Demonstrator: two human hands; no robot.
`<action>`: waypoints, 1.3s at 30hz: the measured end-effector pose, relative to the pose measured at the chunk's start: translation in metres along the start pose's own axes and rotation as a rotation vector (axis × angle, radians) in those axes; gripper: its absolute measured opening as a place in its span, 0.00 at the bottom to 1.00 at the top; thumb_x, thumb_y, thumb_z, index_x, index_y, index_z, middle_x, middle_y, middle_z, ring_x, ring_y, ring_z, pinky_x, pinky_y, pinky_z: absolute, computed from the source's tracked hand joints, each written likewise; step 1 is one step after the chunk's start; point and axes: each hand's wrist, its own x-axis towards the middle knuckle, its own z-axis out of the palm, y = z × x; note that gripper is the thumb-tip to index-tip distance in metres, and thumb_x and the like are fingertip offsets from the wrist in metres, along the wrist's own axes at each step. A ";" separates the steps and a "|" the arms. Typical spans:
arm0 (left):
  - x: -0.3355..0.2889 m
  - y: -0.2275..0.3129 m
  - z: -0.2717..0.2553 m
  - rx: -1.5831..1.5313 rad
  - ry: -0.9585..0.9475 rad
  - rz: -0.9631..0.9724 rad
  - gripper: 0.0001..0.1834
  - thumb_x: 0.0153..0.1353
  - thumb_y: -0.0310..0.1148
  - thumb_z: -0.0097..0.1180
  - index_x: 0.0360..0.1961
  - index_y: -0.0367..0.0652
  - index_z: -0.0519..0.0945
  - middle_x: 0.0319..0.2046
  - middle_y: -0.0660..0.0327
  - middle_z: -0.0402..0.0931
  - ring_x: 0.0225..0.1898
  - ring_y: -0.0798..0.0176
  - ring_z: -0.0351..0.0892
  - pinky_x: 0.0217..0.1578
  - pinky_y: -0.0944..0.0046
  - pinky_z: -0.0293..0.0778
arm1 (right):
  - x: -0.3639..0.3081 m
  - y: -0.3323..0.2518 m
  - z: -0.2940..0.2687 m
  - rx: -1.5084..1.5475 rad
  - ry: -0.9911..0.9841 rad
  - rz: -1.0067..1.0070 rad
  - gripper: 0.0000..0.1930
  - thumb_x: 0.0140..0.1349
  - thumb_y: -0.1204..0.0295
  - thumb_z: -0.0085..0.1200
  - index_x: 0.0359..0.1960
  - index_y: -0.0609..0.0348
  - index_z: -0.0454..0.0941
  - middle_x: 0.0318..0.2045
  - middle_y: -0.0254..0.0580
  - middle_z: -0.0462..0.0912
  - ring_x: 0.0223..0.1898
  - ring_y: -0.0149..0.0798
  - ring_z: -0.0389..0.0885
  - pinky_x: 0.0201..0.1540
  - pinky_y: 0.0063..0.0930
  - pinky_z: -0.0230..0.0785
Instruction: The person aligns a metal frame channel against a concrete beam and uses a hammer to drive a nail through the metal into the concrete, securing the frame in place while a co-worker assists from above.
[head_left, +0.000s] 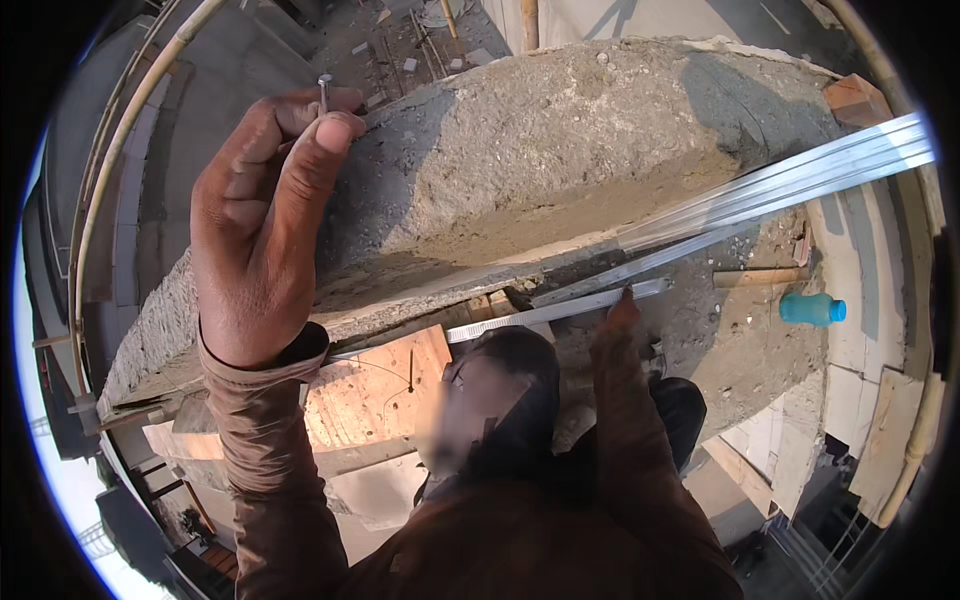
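Observation:
My left hand (258, 215) is raised over the rough concrete ledge. A small metal nail (324, 90) stands upright, head up, pinched between its thumb and fingers. Lower down and to the right, my right hand (621, 315) is at the far end of a thin silver metal strip (560, 309). One digit lies across the strip, and the other fingers are mostly hidden. The strip runs left toward a wooden board (370, 390). Long silver metal profiles (780, 180) rest on the concrete ledge (540, 150) beyond my right hand.
Another person (500, 390) is close below, between my arms. A blue-green bottle (811, 309) lies on the right, near a short wood piece (762, 277). A broken brick (857, 101) sits at the ledge's far right end. Bamboo poles (118, 150) stand at left.

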 end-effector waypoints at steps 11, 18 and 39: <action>0.005 -0.005 -0.002 0.032 -0.056 0.089 0.15 0.71 0.38 0.52 0.42 0.35 0.80 0.46 0.55 0.81 0.50 0.64 0.78 0.57 0.64 0.68 | -0.036 -0.004 0.006 0.314 -0.237 0.167 0.40 0.66 0.37 0.45 0.66 0.60 0.65 0.58 0.43 0.74 0.56 0.44 0.73 0.60 0.42 0.64; 0.006 0.001 0.004 0.079 -0.019 0.052 0.15 0.71 0.39 0.52 0.43 0.36 0.80 0.48 0.54 0.81 0.51 0.62 0.78 0.59 0.62 0.68 | -0.048 0.059 0.023 0.219 -0.450 0.356 0.28 0.68 0.44 0.50 0.51 0.59 0.73 0.46 0.41 0.79 0.47 0.35 0.77 0.54 0.26 0.68; 0.004 0.028 0.000 0.069 0.068 0.135 0.09 0.64 0.28 0.57 0.34 0.30 0.76 0.32 0.48 0.76 0.33 0.49 0.77 0.38 0.61 0.71 | -0.049 0.054 0.085 -0.288 -0.555 0.245 0.23 0.66 0.53 0.55 0.45 0.65 0.79 0.29 0.43 0.79 0.31 0.40 0.78 0.37 0.35 0.73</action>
